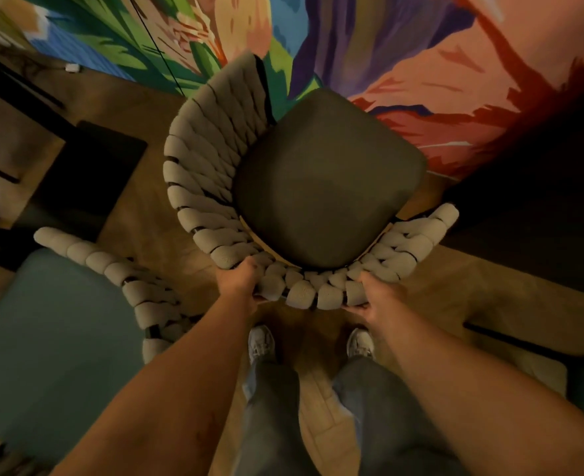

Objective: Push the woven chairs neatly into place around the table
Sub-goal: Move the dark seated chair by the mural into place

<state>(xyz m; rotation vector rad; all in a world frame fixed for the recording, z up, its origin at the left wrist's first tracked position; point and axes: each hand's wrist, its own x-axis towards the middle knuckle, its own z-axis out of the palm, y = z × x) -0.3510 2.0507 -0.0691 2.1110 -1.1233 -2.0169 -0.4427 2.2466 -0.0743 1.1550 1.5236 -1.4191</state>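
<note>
Both hands, left hand [240, 281] and right hand [376, 297], fingers wrapped around back rim of woven chair [318, 187], rim between them.

1 head-worn view looks steeply down — close over a woven chair [215, 159] and wood floor [455, 286].

Café lounge — bright mural [421, 63], woven chairs [215, 159]
</note>
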